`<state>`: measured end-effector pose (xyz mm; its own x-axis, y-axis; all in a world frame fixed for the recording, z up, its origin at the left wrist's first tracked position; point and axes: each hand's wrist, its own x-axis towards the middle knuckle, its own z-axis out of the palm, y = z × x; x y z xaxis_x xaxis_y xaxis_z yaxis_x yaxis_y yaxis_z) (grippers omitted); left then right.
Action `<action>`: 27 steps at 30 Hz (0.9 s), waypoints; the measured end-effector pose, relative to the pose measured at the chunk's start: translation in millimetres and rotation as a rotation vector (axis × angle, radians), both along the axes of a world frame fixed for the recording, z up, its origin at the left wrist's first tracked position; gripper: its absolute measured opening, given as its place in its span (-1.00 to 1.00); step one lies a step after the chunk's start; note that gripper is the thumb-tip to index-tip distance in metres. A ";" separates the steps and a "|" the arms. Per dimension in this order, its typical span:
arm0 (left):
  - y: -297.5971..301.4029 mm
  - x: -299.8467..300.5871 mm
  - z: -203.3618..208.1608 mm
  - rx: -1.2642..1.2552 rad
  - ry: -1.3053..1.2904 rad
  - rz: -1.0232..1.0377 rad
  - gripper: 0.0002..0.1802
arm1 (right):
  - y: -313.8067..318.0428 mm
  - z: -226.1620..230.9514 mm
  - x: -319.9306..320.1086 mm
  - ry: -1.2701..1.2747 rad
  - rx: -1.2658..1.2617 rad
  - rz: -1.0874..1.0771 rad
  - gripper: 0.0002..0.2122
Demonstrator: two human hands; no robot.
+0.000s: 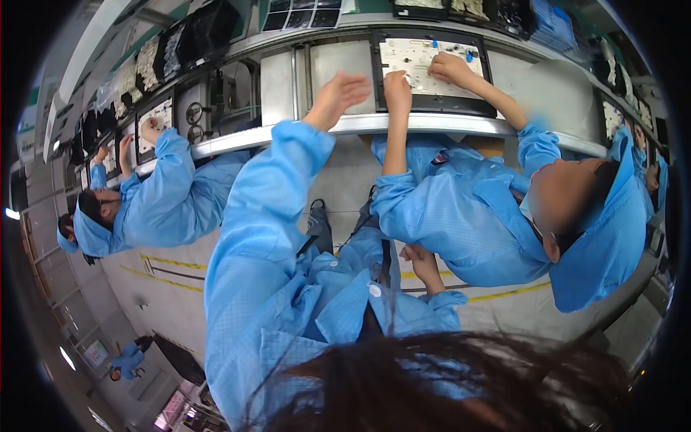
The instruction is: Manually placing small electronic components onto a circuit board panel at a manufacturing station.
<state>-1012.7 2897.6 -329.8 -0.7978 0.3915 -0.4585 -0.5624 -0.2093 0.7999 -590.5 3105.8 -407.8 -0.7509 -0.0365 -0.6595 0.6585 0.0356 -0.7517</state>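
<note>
My left hand is raised over the rail of the work line, its fingers stretched out and nothing in them. It is nearest to the black frame around a pale circuit board, just left of a co-worker's hand and apart from it. The co-worker's other hand touches the board among blue and dark components. Low beside my body, my right hand is loosely curled; whether anything is inside it is hidden.
A metal rail runs along the line's near edge. The co-worker in blue sits close on my right. More workers sit at the left with another framed board. Parts bins line the far side. Yellow floor lines show behind.
</note>
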 end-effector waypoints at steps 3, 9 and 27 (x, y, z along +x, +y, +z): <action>-111.0 74.1 -14.6 -0.095 -0.018 0.131 -0.42 | -15.6 -2.7 -21.1 0.049 0.034 -0.025 -0.72; -259.9 232.3 32.4 -0.223 -0.024 0.163 -0.71 | -9.3 -58.5 -18.3 0.103 -0.053 0.010 -0.90; -855.5 716.1 375.2 -0.163 1.649 0.832 -0.12 | -885.5 38.3 -12.6 0.175 -0.320 1.154 -0.93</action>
<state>-296.6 2042.1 45.5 -0.3612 -0.2501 0.8983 0.9053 0.1370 0.4021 -603.1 2220.3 -369.5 -0.2469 -0.8869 -0.3905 0.2503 0.3309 -0.9099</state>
